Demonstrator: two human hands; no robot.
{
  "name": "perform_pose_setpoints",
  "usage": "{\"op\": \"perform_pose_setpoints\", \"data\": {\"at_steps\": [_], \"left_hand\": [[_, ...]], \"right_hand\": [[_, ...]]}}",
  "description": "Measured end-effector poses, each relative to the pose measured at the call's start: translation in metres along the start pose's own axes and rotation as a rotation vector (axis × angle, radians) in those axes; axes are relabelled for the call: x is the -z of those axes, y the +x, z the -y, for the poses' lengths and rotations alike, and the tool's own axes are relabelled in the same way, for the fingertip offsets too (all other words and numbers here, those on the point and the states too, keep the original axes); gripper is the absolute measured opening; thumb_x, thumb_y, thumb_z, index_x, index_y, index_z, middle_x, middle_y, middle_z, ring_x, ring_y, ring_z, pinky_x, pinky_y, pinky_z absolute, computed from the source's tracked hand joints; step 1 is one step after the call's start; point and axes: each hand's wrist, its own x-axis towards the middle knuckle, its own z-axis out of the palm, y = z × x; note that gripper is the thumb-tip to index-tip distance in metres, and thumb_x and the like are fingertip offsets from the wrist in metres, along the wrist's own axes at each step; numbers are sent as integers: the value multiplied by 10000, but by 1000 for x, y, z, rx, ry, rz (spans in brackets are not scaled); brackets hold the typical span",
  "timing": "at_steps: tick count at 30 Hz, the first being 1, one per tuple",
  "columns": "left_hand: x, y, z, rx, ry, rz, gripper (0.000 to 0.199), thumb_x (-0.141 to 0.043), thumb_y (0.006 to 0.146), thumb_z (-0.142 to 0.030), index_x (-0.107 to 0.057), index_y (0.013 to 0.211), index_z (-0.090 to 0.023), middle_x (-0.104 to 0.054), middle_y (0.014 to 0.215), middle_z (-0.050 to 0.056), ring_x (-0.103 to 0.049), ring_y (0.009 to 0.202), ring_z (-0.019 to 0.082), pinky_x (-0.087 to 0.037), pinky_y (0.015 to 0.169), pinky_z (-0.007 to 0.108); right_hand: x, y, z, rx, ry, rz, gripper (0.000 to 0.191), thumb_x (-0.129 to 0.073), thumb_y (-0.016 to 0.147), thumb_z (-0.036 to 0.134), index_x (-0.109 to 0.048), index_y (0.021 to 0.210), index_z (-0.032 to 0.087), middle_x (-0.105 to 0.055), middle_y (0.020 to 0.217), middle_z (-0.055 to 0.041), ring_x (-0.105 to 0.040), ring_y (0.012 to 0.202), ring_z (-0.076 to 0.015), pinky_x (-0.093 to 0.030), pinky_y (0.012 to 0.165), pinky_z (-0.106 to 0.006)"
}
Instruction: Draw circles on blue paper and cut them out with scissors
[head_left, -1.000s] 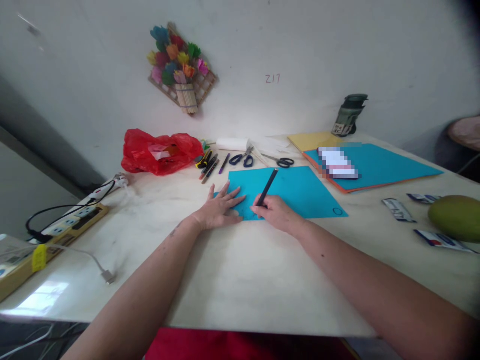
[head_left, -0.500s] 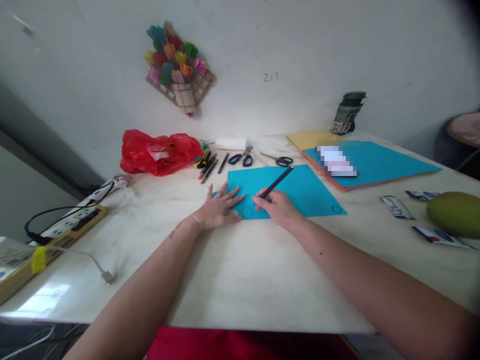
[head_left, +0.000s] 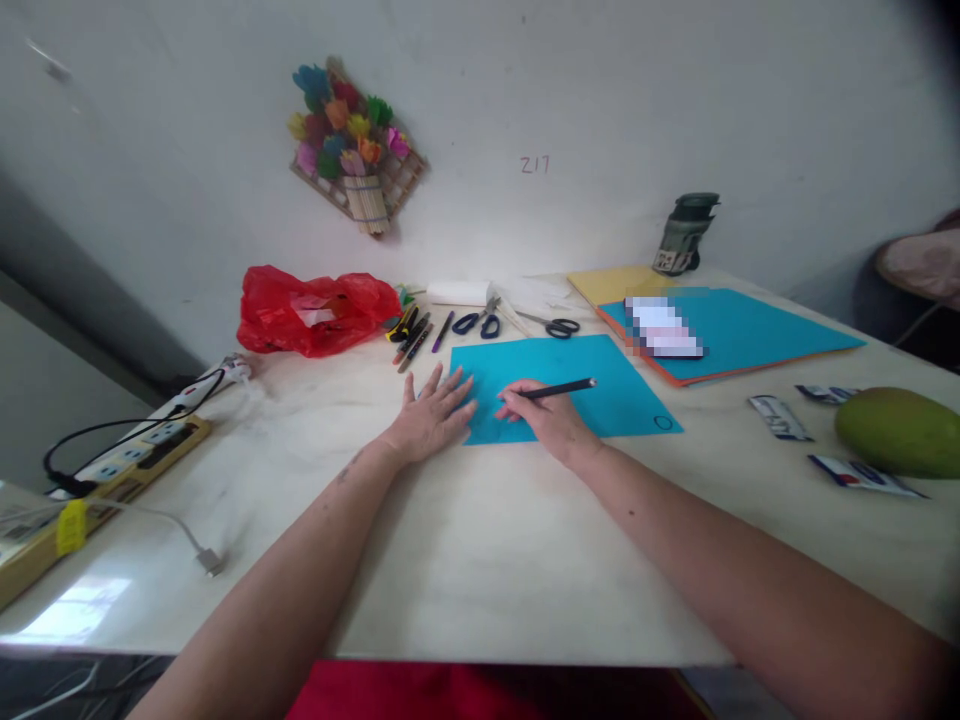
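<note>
A blue sheet of paper (head_left: 611, 395) lies on the table, with a small dark circle drawn near its lower right corner. My left hand (head_left: 431, 418) rests flat with spread fingers over the sheet's left edge and holds nothing. Over the middle-left of the sheet, my right hand (head_left: 544, 412) grips a black pencil (head_left: 562, 388), which leans low with its back end toward the right. The pencil's tip is hidden by my fingers.
Behind the sheet lie two pairs of scissors (head_left: 561, 328), several pens (head_left: 415, 343) and a red plastic bag (head_left: 315, 315). To the right are stacked coloured papers (head_left: 772, 325) with a phone, a green fruit (head_left: 896, 430) and small packets. A power strip (head_left: 150, 452) sits at left.
The pencil has tilted down, from steeply raised to nearly level. My left thumb has drawn in beside the fingers. The view has shifted slightly.
</note>
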Motion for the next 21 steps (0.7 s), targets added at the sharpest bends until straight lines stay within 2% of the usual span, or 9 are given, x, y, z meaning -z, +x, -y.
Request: {"op": "perform_pose_setpoints", "data": {"at_steps": [2, 4, 6, 8, 11, 14, 21], "left_hand": [[-1, 3, 4, 113, -75, -109, 492, -147, 887, -448, -235, 1338, -270, -182, 1408, -9, -64, 1295, 235, 59, 977, 547], [-1, 5, 10, 222, -141, -226, 492, -283, 866, -420, -308, 1314, -220, -276, 1378, 39, -200, 1267, 246, -57, 1011, 504], [-3, 8, 15, 317, -261, -328, 526, -451, 794, -388, -391, 1268, -168, -398, 1305, 97, -363, 1182, 260, -233, 995, 426], [-4, 11, 18, 424, -509, -438, 528, -545, 734, -341, -450, 1215, -145, -494, 1207, 118, -489, 1061, 253, -385, 898, 361], [-3, 14, 19, 614, -983, -563, 472, -585, 706, -263, -485, 1146, -127, -558, 1077, 115, -581, 899, 205, -489, 744, 293], [2, 14, 14, 708, -1167, -576, 430, -574, 715, -195, -468, 1115, -79, -584, 932, 117, -614, 767, 163, -521, 652, 263], [13, 12, 1, 744, -1205, -480, 473, -588, 714, -167, -405, 1130, -36, -586, 742, 88, -622, 624, 163, -527, 550, 281]], "right_hand": [[2, -1, 5, 12, 67, -43, 216, -474, 760, 353, -589, 779, 172, -653, 665, -34, -605, 649, -148, -469, 642, -280], [4, 0, 9, 12, 129, -93, 229, -482, 753, 366, -585, 770, 162, -645, 638, -33, -601, 637, -146, -469, 635, -276], [6, 2, 11, -17, 171, -146, 226, -495, 741, 366, -583, 759, 159, -636, 607, -30, -595, 612, -143, -467, 614, -271], [7, 5, 10, -87, 210, -191, 203, -514, 723, 346, -579, 737, 155, -624, 571, -28, -594, 589, -145, -465, 587, -267], [6, 9, 7, -210, 278, -237, 159, -533, 698, 307, -561, 699, 150, -609, 531, -31, -601, 573, -156, -465, 556, -267], [4, 12, 3, -252, 287, -243, 144, -532, 689, 297, -548, 699, 155, -613, 534, -33, -605, 575, -158, -465, 546, -265], [2, 12, -1, -219, 229, -213, 120, -514, 686, 276, -558, 717, 168, -614, 545, -11, -589, 578, -138, -458, 561, -256]]}}
